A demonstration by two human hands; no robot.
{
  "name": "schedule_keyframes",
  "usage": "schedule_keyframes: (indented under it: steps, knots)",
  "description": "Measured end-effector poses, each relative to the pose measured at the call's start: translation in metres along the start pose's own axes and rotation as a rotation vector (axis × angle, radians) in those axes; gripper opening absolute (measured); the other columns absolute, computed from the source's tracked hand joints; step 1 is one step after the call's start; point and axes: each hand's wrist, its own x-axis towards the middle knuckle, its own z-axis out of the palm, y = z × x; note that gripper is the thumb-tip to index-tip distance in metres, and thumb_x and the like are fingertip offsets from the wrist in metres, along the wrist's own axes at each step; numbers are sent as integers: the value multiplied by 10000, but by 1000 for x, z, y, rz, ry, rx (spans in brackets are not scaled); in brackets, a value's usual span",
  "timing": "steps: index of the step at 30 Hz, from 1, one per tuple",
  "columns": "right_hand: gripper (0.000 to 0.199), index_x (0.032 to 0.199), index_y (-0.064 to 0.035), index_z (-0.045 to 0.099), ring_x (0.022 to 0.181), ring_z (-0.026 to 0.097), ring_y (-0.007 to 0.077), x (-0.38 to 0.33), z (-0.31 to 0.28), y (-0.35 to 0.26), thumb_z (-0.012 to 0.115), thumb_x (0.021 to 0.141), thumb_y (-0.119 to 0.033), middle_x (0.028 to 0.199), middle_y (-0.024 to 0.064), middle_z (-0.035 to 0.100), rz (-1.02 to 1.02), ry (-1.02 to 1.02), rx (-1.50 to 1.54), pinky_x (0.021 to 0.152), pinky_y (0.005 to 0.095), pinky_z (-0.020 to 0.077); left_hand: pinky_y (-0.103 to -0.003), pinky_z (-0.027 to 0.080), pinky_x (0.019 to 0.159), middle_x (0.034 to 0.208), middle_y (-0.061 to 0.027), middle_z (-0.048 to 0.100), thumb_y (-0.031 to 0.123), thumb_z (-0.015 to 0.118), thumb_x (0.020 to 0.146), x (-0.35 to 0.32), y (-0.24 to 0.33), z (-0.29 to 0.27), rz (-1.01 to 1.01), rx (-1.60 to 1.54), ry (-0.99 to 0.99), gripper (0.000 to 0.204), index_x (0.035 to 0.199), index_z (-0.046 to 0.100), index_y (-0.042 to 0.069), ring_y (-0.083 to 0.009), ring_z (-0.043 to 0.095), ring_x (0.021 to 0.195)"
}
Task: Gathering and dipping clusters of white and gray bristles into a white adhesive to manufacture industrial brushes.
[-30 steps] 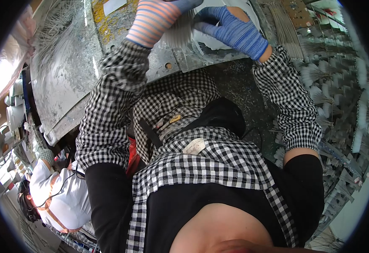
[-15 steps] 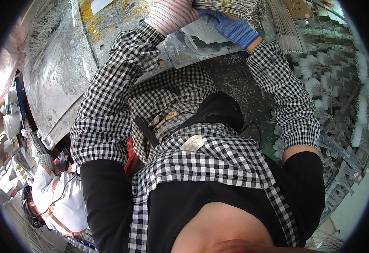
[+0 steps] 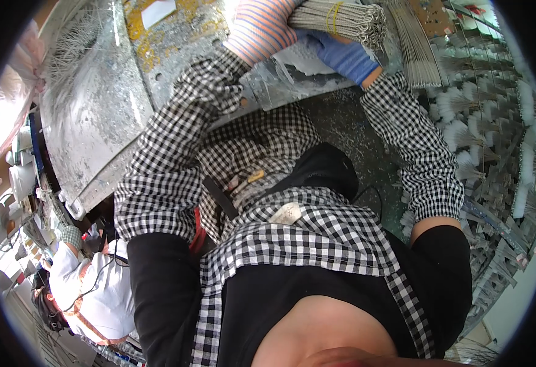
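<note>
My left hand (image 3: 260, 27), in a pink and blue striped glove, grips the left end of a bundle of thin grey metal rods (image 3: 341, 18) tied with a yellow band. My right hand (image 3: 343, 54), in a blue glove, is under the same bundle and supports it from below. The bundle is held just above a scratched metal worktable (image 3: 96, 110) near the top of the view. Both my forearms wear black-and-white checked sleeves.
More loose grey rods (image 3: 412, 49) lie fanned out right of the bundle. Rows of white bristle tufts on racks (image 3: 494, 122) fill the right side. A person in a white top (image 3: 90, 287) works at lower left, beside shelves of small items (image 3: 11, 183).
Both hands moved up and right and now hold the rod bundle, which was not in them a second ago. The view shifted slightly.
</note>
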Motion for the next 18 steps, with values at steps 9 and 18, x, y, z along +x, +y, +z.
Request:
schedule_keyframes:
  steps: [9, 18]
  knots:
    - [234, 1040, -66, 730, 822, 620, 258, -10, -131, -129, 798, 827, -138, 895, 77, 681, -88, 351, 304, 743, 382, 514, -416, 465, 1058, 1264, -69, 625, 183, 577, 1019, -101, 42, -123, -928, -898, 795, 274, 1254, 591, 42, -223, 582, 1206]
    - [162, 957, -24, 735, 714, 631, 259, -3, -94, -247, 792, 807, -52, 798, 93, 672, -402, 0, 767, 677, 365, 515, -525, 391, 1138, 1453, -77, 570, 448, 537, 1004, -279, 111, -230, -1078, -1293, 1321, 519, 1418, 550, 135, -290, 508, 1354]
